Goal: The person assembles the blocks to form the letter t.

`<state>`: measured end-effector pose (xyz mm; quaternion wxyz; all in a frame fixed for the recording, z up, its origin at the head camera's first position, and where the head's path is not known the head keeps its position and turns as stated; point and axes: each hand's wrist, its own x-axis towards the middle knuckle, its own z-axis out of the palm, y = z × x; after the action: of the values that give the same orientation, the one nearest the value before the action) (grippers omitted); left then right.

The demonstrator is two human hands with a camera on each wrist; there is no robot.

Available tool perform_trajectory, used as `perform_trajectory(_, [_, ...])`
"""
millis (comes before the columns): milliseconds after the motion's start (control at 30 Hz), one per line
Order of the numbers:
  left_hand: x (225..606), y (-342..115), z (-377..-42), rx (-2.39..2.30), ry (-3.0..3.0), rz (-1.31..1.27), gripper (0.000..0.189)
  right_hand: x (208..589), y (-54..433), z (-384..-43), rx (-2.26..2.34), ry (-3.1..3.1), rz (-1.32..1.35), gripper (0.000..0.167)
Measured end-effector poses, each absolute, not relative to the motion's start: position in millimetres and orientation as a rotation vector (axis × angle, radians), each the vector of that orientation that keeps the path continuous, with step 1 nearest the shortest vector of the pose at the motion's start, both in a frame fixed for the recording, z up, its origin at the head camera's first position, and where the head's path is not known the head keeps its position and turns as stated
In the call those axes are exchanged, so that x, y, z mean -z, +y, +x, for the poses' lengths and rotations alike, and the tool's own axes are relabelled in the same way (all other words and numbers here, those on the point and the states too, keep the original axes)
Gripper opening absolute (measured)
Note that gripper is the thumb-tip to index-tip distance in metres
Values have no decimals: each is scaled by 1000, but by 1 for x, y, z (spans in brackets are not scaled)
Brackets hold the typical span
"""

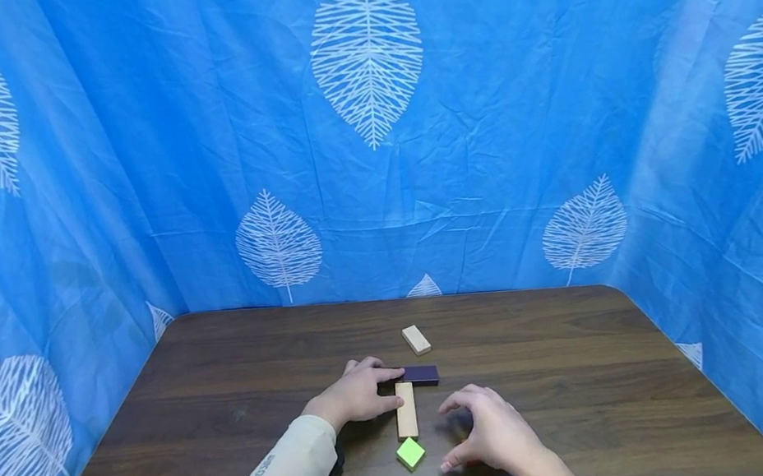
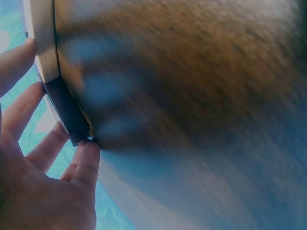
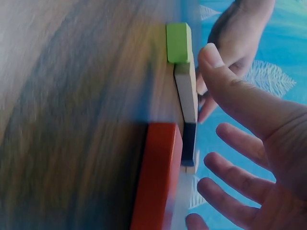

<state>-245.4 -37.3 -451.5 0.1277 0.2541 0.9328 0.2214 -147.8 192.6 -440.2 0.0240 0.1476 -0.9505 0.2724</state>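
Note:
A dark purple block [image 1: 421, 375] lies crosswise at the far end of a long pale wooden block [image 1: 407, 421]. My left hand [image 1: 354, 396] rests on both: the thumb touches the pale block, and the other fingertips lie along the purple one. At the pale block's near end sits a small lime-green block [image 1: 411, 454], turned like a diamond. To the right, my right hand [image 1: 490, 429] hovers with thumb and fingers spread apart. A red block [image 3: 156, 177] stands near it in the right wrist view; in the head view the hand hides most of it.
Farther back on the dark wood table [image 1: 557, 352] lies a short pale wooden block [image 1: 416, 339], behind the purple one. A blue curtain [image 1: 484, 130] with white leaf prints hangs around the table's back and sides.

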Motion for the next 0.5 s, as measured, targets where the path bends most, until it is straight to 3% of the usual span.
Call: perform_trajectory(500, [451, -37, -244, -659, 2712, 724, 51, 440, 224, -146, -994, -3105, 440, 61])
